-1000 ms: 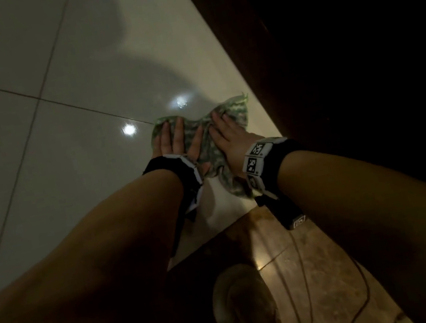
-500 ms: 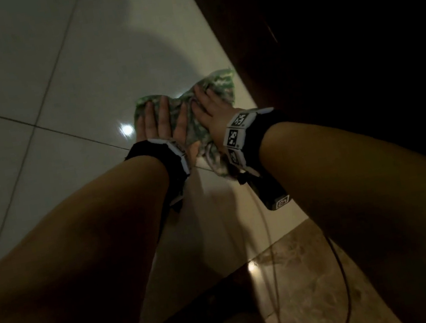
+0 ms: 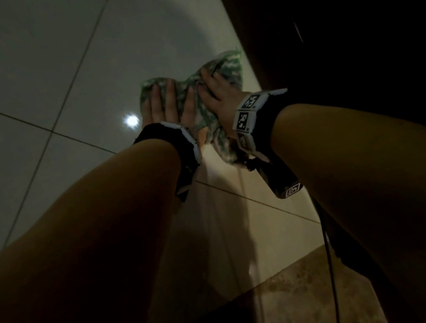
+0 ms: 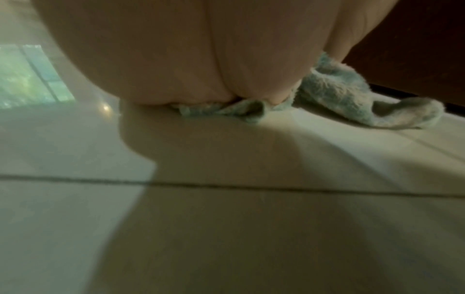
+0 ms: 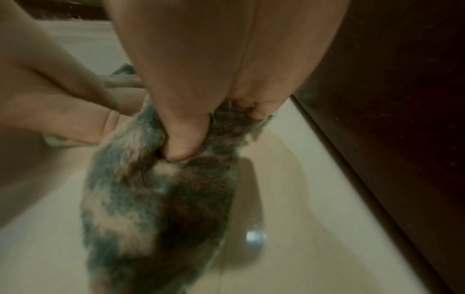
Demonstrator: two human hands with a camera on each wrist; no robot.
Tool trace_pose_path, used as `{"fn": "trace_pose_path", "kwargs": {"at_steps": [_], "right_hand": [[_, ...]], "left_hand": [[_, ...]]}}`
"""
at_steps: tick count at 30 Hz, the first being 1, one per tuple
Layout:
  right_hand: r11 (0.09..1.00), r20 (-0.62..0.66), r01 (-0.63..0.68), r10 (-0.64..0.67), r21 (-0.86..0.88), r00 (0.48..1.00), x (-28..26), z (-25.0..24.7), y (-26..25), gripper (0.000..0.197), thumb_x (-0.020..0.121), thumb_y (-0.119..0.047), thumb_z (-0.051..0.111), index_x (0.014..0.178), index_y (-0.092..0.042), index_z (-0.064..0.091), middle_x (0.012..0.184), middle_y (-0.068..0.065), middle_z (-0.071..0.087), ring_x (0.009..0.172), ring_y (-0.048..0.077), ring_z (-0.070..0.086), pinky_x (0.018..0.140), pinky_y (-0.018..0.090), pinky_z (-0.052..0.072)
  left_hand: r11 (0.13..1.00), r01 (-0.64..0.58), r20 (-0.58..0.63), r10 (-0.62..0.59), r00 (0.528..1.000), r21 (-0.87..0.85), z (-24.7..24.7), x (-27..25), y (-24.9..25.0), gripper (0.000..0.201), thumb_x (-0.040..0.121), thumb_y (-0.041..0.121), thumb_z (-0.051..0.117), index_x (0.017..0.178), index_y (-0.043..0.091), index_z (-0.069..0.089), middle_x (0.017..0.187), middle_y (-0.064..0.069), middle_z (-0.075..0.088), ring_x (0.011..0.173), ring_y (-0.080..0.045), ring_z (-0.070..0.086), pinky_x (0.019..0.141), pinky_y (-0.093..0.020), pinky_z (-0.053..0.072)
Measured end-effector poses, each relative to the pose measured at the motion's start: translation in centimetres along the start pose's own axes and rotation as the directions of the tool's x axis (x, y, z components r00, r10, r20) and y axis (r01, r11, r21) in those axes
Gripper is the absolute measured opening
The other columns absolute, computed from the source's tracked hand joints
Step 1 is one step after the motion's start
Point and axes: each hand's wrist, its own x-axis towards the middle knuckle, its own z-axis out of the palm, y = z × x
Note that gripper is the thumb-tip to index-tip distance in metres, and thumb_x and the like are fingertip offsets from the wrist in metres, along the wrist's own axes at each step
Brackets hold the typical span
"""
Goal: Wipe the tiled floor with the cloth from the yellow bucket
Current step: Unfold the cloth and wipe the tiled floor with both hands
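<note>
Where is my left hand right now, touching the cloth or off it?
Touching. The head view shows the left hand lying flat on the cloth; the left wrist view shows its palm pressing cloth onto the tiled floor.

To the right, a dark wooden panel stood along the edge of the tiled floor and closed that side. The cloth lay just beside it, with almost no gap. To the left and ahead the tiles lay open. A thin cable hung down at the near right.
</note>
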Motion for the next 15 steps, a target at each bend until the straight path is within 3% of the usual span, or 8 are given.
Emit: {"fn": "trace_pose_path", "kwargs": {"at_steps": [10,15], "right_hand": [[0.997,-0.028,-0.072,0.072,-0.021,0.997,-2.1,1.7,-0.4,0.079,0.096,-0.031,0.043,0.150,-0.006,-0.009,0.158,0.014,-0.022,0.147,0.031,-0.015,0.120,0.037,-0.001],[0.991,0.048,-0.130,0.130,0.012,0.990,-5.0,5.0,-0.1,0.077,0.097,-0.034,0.038,0.150,-0.009,-0.011,0.157,0.013,-0.025,0.147,0.031,-0.017,0.119,0.041,0.000]], "left_hand": [[0.999,-0.001,0.095,-0.002,0.995,0.039,-1.0,-1.3,1.3,0.077,0.095,0.061,0.022,0.153,0.027,-0.017,0.161,-0.012,-0.024,0.148,-0.038,-0.018,0.120,-0.051,-0.008],[0.996,-0.060,0.134,0.069,0.989,-0.073,0.5,-4.3,4.1,0.076,0.098,0.054,0.027,0.154,0.026,-0.015,0.160,-0.010,-0.025,0.148,-0.034,-0.021,0.119,-0.051,-0.014]]}}
